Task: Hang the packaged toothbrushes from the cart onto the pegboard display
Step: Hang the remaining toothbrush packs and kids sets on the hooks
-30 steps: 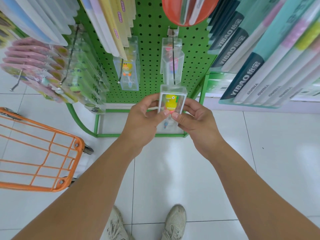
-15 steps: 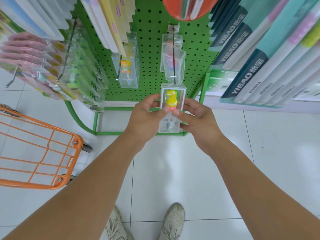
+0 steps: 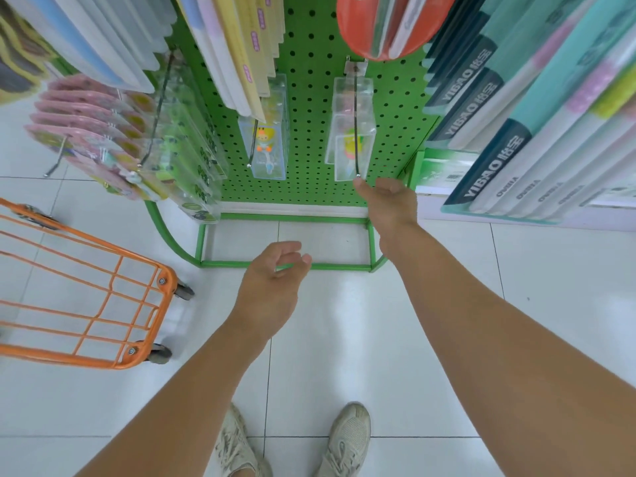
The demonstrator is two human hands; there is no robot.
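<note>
A clear toothbrush package with a yellow figure [image 3: 353,153] hangs on the metal peg [image 3: 356,132] of the green pegboard [image 3: 309,80], in front of other clear packages. My right hand [image 3: 390,201] is just below the peg's tip, one finger stretched toward it, holding nothing. My left hand [image 3: 273,273] hangs lower over the floor, fingers loosely curled and empty. A second clear package with an orange figure [image 3: 266,139] hangs on the peg to the left.
An orange wire cart [image 3: 103,297] stands at the left on the white tiled floor. Pink and green packaged goods [image 3: 113,142] hang at the left side of the rack. Teal and dark boxed toothbrushes [image 3: 537,132] fill the right display. My shoes [image 3: 347,438] show below.
Both hands held the yellow-figure package at the peg tip; it now hangs pushed back on the peg. Both hands have let go, and the left hand has dropped down.
</note>
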